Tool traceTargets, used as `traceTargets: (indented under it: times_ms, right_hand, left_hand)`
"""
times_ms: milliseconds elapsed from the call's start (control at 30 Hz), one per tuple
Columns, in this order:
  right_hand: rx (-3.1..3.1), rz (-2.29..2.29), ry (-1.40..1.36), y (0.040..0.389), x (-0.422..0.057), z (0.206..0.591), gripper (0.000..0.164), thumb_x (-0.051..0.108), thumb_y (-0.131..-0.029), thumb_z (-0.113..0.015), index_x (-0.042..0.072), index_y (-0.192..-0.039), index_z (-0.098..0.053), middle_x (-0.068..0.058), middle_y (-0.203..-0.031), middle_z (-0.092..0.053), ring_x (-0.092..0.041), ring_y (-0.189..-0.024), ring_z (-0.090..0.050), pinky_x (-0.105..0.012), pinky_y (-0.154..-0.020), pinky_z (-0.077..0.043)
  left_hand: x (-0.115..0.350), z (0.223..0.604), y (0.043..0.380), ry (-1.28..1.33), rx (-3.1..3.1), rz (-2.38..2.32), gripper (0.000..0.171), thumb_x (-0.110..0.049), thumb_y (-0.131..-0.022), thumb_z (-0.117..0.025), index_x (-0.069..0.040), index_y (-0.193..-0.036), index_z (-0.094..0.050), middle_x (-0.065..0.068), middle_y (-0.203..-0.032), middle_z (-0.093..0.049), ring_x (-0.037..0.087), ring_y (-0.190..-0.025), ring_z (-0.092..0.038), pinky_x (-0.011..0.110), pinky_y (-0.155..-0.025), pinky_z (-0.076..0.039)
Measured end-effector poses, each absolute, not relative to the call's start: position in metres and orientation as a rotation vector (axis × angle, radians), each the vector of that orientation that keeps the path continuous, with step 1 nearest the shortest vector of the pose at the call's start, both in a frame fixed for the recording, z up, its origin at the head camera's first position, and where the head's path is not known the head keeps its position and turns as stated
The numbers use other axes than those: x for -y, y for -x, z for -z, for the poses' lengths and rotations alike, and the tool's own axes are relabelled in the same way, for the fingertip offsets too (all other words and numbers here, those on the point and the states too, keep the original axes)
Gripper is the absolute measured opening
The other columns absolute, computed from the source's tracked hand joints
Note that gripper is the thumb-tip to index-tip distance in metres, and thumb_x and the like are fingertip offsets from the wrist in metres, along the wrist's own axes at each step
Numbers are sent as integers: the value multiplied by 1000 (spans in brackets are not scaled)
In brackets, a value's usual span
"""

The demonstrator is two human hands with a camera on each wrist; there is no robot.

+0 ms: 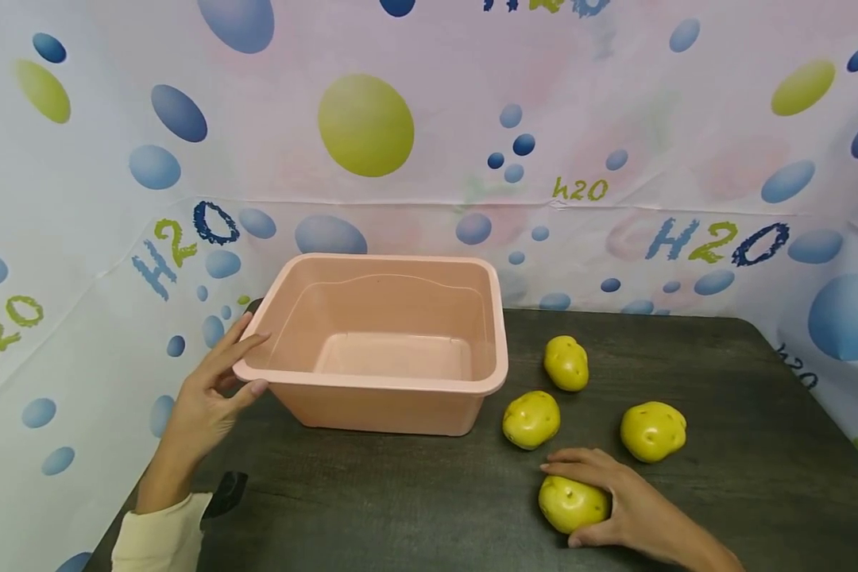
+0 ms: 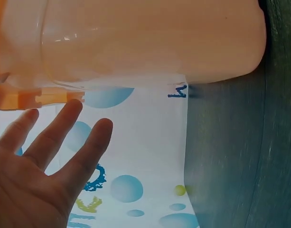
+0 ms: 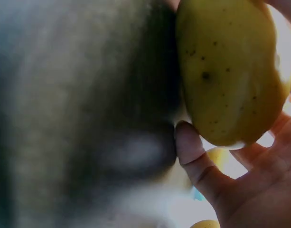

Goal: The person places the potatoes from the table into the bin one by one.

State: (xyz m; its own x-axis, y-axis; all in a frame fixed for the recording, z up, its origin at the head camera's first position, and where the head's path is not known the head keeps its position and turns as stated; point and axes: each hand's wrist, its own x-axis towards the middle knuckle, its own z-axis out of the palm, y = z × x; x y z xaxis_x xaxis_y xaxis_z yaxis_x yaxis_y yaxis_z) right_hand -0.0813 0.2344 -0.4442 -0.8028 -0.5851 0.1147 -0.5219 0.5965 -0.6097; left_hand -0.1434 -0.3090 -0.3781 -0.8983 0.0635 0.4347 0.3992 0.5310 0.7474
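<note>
At far left we see a cream sleeve [image 1: 160, 536], and out of it the left hand [image 1: 207, 401] reaches toward 1 o'clock, thumb and fingers clamped on the rim of the pink basin [image 1: 382, 409] between its 8 and 9 o'clock. The basin stands on the dark table [image 1: 400, 508]. At its 4 o'clock we find the near potato [image 1: 531, 421]; from there, the far potato [image 1: 566, 363] sits at 1 o'clock and the held potato [image 1: 568, 504] at 5. The right hand [image 1: 631, 508], at the held potato's 3 o'clock, has thumb and fingers clamped around it. At its 2 o'clock we see the outer potato [image 1: 653, 431].
</note>
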Motion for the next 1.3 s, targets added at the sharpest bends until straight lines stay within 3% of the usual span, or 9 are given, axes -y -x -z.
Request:
traceTargets:
  times_ms: [233,433,667,1033,1300]
  right_hand:
    - [-2719,1024,979,77,-234,449,74,45,-81,-89,28,-147,-60,10,-137,-66,-2,-119,-56,-31,-89,-54]
    - [-2653,1171,990,73,-234,453,68,34,-84,-89,22,-145,-62,6,-130,-67,0,-111,-59,-24,-82,-54]
    - [-2611,1282,960,69,-235,446,66,22,-85,-89,17,-145,-60,-1,-131,-66,-2,-110,-61,-24,-81,-55]
    - [-2596,1293,899,73,-230,415,64,22,-83,-90,19,-141,-63,-3,-130,-69,-3,-110,-62,-25,-85,-56]
    - [-2571,1256,779,79,-232,382,63,22,-84,-89,29,-140,-62,6,-129,-67,-5,-105,-61,-25,-79,-54]
  left_hand:
    - [310,383,146,440,2309,1504,57,15,-90,-70,2,-145,-59,4,-173,-31,-9,-138,-46,8,-99,-49]
    - [311,385,147,509,2212,1643,54,19,-90,-68,7,-142,-59,6,-173,-32,-6,-139,-47,10,-101,-49]
    - [310,386,149,518,2200,1662,54,19,-89,-69,7,-141,-59,9,-173,-31,-5,-141,-46,10,-102,-48]
    - [309,384,148,483,2252,1586,49,15,-90,-70,3,-137,-63,6,-173,-31,-3,-142,-44,10,-96,-51]
    - [310,385,148,463,2226,1635,42,17,-89,-70,7,-129,-65,3,-172,-34,0,-143,-44,11,-96,-53]
